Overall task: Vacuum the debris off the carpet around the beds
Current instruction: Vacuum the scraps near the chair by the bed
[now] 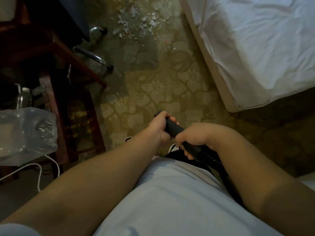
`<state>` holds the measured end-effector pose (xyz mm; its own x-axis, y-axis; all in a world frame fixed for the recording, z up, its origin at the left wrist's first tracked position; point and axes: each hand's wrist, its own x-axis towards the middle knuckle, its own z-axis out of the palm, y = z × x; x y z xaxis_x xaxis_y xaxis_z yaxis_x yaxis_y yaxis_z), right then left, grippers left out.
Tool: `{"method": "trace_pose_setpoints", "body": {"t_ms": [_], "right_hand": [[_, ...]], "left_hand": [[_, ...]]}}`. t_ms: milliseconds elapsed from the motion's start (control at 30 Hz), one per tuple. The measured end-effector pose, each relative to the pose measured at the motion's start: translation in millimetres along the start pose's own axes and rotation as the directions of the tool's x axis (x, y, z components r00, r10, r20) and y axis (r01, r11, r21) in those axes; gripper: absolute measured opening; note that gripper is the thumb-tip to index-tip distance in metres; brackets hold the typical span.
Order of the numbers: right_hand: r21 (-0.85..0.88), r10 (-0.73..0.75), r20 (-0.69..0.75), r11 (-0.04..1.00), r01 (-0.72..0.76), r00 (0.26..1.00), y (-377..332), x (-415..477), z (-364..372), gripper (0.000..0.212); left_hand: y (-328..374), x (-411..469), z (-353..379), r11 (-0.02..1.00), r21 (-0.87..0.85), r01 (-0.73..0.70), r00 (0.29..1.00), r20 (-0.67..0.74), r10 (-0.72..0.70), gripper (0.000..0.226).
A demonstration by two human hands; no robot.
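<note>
A black vacuum wand handle (173, 128) slants in front of my body, with a ribbed black hose (211, 159) trailing from its near end. My left hand (160, 125) grips the upper part of the handle. My right hand (194, 138) grips the lower part, where the hose joins. Scattered white paper debris (138, 23) with a few red specks lies on the patterned olive carpet (162, 86) well ahead of my hands. The white-sheeted bed (259, 45) stands to the right. The vacuum's head is out of view.
A dark wooden table (56, 53) and a chair with chrome legs (95, 57) stand at the left. A clear plastic bag (27, 132) and a white cable (39, 171) lie at the lower left. A second white bed edge (308, 181) shows at the right border.
</note>
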<state>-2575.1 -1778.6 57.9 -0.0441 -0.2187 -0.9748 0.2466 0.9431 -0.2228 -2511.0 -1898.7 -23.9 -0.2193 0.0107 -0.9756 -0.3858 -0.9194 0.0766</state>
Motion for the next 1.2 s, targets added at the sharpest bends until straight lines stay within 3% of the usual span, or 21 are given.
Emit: {"method": "trace_pose_setpoints", "body": {"t_ms": [267,467,700,1000,1200], "right_hand": [[-0.122,-0.077,-0.006,0.990,0.075,0.997,-75,39,64,0.021],[-0.200,-0.100,-0.025,0.975,0.093,0.995,-178,85,124,0.030],[-0.209,-0.123,-0.029,0.971,0.114,0.992,-267,130,188,0.024],[-0.140,-0.062,-0.011,0.988,0.060,0.998,-317,148,189,0.028],[-0.049,-0.022,0.014,0.999,0.023,1.000,-300,143,186,0.028]], "left_hand": [[67,-1,-82,0.985,-0.131,-0.112,0.993,-0.063,0.104,0.004],[161,-1,-165,0.963,-0.218,-0.159,0.985,-0.104,0.139,0.017],[250,4,-243,0.964,-0.228,-0.137,0.987,-0.117,0.112,0.020],[301,14,-248,0.971,-0.206,-0.123,0.989,-0.108,0.103,0.016],[291,15,-237,0.992,-0.090,-0.088,0.990,-0.117,0.077,0.012]]}}
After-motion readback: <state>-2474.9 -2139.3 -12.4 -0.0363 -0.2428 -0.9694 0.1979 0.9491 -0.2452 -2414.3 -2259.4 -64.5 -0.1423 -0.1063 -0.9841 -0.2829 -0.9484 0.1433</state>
